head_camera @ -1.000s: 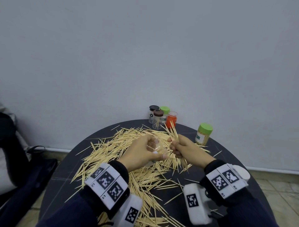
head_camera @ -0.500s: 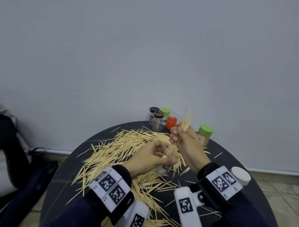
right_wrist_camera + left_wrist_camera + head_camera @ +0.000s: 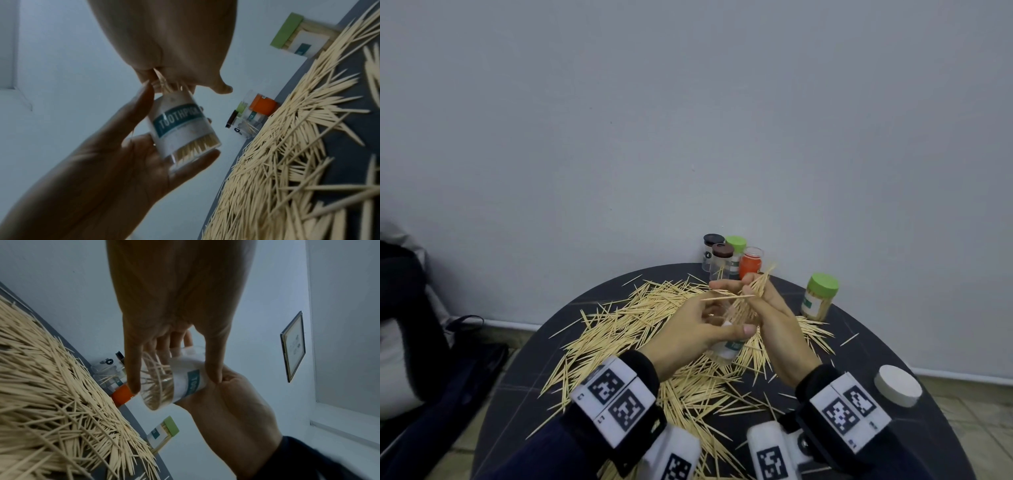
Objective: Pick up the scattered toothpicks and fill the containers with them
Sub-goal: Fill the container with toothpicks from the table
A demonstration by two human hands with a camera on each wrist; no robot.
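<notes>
Toothpicks [image 3: 751, 294] pinched by right hand [image 3: 774, 329] enter left hand [image 3: 688, 337]'s container [image 3: 183, 128].

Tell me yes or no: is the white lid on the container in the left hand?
No: the white lid lies on the table, apart from the left hand's container.

Both arms wear dark navy sleeves [image 3: 544, 448] that end at black cuffs [image 3: 643, 363] just behind the bare hands. The left hand [image 3: 688, 329] and right hand [image 3: 777, 325] carry no gloves or rings that can be made out. Behind each cuff sits a white block strapped on with a black band. The left wrist block [image 3: 616, 399] shows 2 black-and-white square code markers on top; the right wrist block [image 3: 849, 407] shows 2 as well. Below each block hangs a white camera housing [image 3: 774, 452] bearing 1 more code marker.
</notes>
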